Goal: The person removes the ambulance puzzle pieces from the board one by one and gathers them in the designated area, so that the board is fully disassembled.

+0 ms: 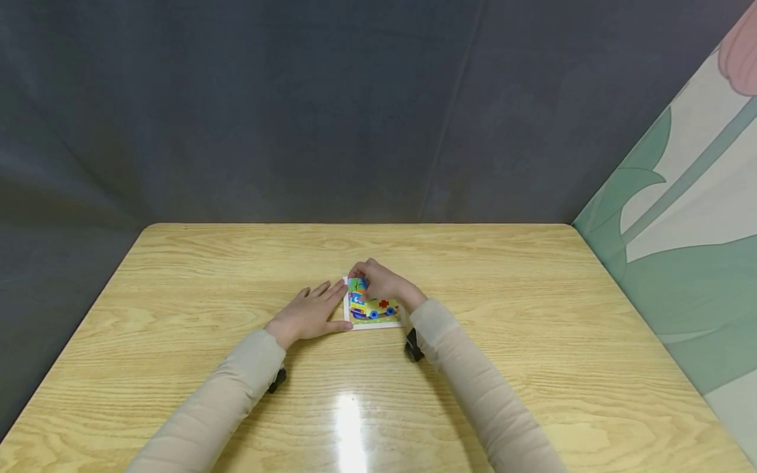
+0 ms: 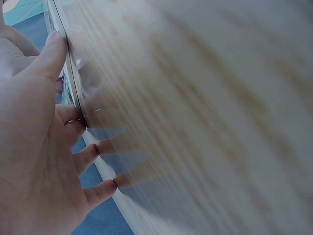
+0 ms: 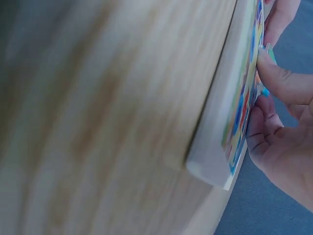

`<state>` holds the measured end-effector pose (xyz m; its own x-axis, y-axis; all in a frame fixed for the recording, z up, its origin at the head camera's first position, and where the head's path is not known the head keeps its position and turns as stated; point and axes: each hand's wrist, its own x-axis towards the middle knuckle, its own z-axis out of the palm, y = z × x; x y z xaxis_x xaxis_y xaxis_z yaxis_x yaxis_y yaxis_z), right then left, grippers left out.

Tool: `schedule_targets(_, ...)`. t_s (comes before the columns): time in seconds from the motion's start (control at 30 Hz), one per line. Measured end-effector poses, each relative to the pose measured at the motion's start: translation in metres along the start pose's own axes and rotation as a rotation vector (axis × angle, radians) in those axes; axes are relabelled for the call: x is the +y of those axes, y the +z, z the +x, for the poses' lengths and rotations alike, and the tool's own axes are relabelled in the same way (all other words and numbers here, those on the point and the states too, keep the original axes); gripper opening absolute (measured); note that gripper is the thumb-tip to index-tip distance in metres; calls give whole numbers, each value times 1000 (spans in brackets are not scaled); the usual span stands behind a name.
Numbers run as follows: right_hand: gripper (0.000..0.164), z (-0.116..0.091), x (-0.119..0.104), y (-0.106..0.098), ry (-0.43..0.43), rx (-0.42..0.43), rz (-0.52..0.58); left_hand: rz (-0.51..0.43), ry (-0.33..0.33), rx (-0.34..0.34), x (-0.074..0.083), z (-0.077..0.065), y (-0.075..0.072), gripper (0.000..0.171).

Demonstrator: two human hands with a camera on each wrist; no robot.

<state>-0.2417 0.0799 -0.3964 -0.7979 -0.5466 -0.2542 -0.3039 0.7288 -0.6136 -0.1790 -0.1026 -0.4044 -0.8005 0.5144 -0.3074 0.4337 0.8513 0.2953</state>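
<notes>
A small white-framed puzzle board (image 1: 376, 324) lies flat on the table, printed with a yellow ambulance with blue wheels and a red cross. My left hand (image 1: 307, 315) rests at the board's left edge with its fingers spread, thumb on the near left corner; the left wrist view shows the same hand (image 2: 44, 122) with fingertips touching the table. Over the upper part of the board, my right hand (image 1: 387, 282) pinches a green and blue puzzle piece (image 3: 271, 55) between thumb and fingers, tilted up from the picture. The right hand covers the board's upper right part.
The wooden table (image 1: 508, 341) extends around the board on all sides. A dark curtain (image 1: 296, 112) stands behind its far edge, and a wall with painted leaves (image 1: 680, 263) borders it at right.
</notes>
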Motion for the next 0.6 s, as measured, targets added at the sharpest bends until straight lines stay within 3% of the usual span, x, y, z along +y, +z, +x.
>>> schedule_targets(0.27, 32, -2, 10, -3, -80, 20, 71, 14, 1, -1, 1, 0, 1, 80)
schedule_targets(0.6, 25, -7, 12, -13, 22, 66, 234, 20, -6, -7, 0, 1, 0, 80)
